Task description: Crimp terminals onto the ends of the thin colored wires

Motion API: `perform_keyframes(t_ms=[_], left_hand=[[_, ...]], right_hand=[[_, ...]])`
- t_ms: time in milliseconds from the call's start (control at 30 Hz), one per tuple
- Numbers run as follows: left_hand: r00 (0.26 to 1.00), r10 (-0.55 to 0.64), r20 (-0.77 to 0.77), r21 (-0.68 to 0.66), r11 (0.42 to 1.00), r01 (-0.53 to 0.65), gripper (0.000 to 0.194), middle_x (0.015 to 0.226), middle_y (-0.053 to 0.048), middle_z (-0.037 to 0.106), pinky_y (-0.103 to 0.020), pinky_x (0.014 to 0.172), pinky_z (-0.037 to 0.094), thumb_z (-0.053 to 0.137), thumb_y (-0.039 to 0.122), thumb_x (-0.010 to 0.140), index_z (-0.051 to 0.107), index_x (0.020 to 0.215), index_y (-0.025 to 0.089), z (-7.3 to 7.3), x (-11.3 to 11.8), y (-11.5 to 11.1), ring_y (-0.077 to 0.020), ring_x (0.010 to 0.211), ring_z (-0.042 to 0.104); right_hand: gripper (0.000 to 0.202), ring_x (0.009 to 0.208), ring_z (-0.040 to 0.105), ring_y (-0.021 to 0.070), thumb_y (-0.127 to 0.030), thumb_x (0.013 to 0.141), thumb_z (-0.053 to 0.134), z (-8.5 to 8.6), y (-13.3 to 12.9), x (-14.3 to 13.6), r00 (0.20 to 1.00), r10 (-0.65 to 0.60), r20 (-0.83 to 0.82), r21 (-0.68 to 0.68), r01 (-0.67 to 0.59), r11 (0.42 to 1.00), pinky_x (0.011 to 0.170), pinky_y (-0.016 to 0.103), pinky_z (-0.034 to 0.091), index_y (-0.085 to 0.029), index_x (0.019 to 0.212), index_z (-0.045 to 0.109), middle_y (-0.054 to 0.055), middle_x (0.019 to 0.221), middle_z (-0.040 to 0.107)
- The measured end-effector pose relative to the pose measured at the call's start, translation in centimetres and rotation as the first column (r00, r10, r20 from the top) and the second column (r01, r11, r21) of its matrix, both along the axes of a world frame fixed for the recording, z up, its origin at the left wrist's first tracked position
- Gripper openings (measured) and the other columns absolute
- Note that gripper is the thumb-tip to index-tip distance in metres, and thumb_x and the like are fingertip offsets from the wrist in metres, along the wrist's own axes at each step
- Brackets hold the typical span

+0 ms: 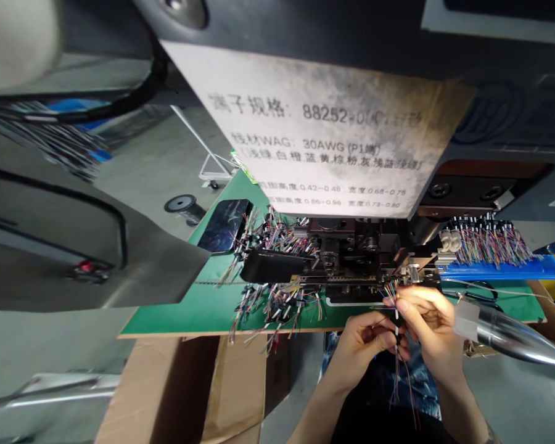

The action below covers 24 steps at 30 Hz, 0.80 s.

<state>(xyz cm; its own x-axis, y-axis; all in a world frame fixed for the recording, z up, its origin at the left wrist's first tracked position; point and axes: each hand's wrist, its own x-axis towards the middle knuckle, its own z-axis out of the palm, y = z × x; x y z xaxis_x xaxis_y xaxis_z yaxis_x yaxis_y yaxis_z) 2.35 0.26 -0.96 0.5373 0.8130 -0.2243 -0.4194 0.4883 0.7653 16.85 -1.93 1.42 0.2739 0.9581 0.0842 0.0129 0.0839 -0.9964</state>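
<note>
Between my hands is a small wire harness (pixel 396 331) of thin coloured wires with black and white sleeving. My left hand (pixel 367 345) is closed and pinches its middle between thumb and fingers. Higher up, my right hand (pixel 423 317) pinches the fanned wire ends, which point up toward the crimping machine (pixel 351 253). Loose wire tails hang below both hands. The machine's terminal strip (pixel 337 279) runs in from the left, just above my hands.
Harness bundles (pixel 277 302) lie on the green table (pixel 189 314) left of the machine, near a phone (pixel 225 226). More harnesses (pixel 490 242) hang over a blue rail at right. A metal lamp (pixel 513 333) juts in beside my right wrist. A cardboard box (pixel 234 388) stands below the table edge.
</note>
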Motion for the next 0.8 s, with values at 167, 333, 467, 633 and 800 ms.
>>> perform_keyframes(t_ms=[167, 333, 467, 633, 800], left_hand=[[0.999, 0.042, -0.003, 0.009, 0.999, -0.042, 0.051, 0.064, 0.0, 0.074, -0.023, 0.06, 0.058, 0.099, 0.059, 0.07, 0.072, 0.074, 0.016, -0.1, 0.2, 0.0, -0.0144, 0.052, 0.072], [0.998, 0.068, -0.016, 0.012, 0.998, -0.068, 0.053, 0.061, 0.001, 0.073, -0.023, 0.063, 0.061, 0.099, 0.06, 0.069, 0.071, 0.07, 0.016, 0.1, 0.2, -0.1, -0.0141, 0.052, 0.071], [0.996, 0.086, -0.013, 0.019, 0.996, -0.086, 0.05, 0.063, 0.001, 0.074, -0.025, 0.063, 0.062, 0.099, 0.059, 0.07, 0.074, 0.073, 0.016, 0.2, 0.3, -0.2, -0.0143, 0.052, 0.072], [0.996, 0.082, -0.02, 0.036, 0.996, -0.081, 0.049, 0.062, 0.0, 0.074, -0.024, 0.063, 0.062, 0.098, 0.059, 0.072, 0.076, 0.075, 0.016, 0.2, 0.4, -0.2, -0.0153, 0.053, 0.072], [0.997, 0.068, -0.019, 0.056, 0.996, -0.067, 0.049, 0.063, -0.001, 0.076, -0.024, 0.064, 0.061, 0.097, 0.06, 0.073, 0.076, 0.076, 0.016, 0.4, 0.2, -0.1, -0.0161, 0.056, 0.074]], right_hand=[[0.017, 0.071, 0.079, 0.0226, -0.042, 0.098, 0.079, 0.6, 0.0, -0.8, 0.996, -0.085, 0.038, -0.042, 0.086, 0.995, 0.059, 0.03, 0.066, -0.027, 0.102, 0.084, 0.006, 0.092, 0.085], [0.016, 0.057, 0.071, 0.0175, -0.041, 0.097, 0.08, 0.9, 0.0, -1.1, 0.997, -0.073, -0.007, -0.092, 0.072, 0.993, 0.051, 0.026, 0.061, -0.025, 0.099, 0.083, 0.004, 0.084, 0.083], [0.017, 0.057, 0.07, 0.0166, -0.042, 0.096, 0.082, 0.9, 0.1, -1.1, 0.998, -0.065, -0.025, -0.089, 0.062, 0.994, 0.05, 0.023, 0.059, -0.025, 0.099, 0.082, 0.004, 0.08, 0.082], [0.018, 0.052, 0.066, 0.0159, -0.043, 0.096, 0.082, 1.0, 0.3, -1.3, 0.997, -0.074, -0.034, -0.088, 0.071, 0.994, 0.044, 0.021, 0.054, -0.024, 0.099, 0.081, 0.002, 0.071, 0.078], [0.017, 0.048, 0.063, 0.017, -0.042, 0.099, 0.078, 0.8, 0.2, -1.2, 0.998, -0.056, 0.004, -0.07, 0.056, 0.996, 0.042, 0.025, 0.051, -0.025, 0.101, 0.081, -0.001, 0.063, 0.071]])
